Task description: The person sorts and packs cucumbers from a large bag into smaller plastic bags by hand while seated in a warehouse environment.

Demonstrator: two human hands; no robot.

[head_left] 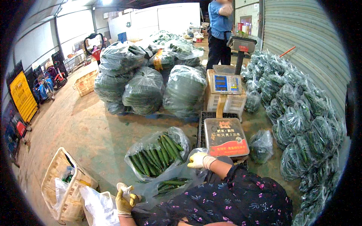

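A clear plastic bag (151, 192) with several dark green cucumbers (171, 184) in it is spread open low in front of me. My right hand (199, 160), in a pale yellow glove, is closed on the bag's far right edge. My left hand (126, 200), gloved too, has its fingers curled at the bag's left edge and appears to grip the plastic. Just beyond lies a larger open clear bag (180, 136) with rows of cucumbers (155, 155). The lower part of the near bag is hidden by my patterned dark sleeve.
A platform scale (227, 137) stands beside my right hand, its display (226, 83) behind it. Filled bags (301, 124) are heaped along the right shutter; big sacks (184, 90) stand ahead. A dirty white crate (62, 180) is at left. A person (220, 30) stands at the back.
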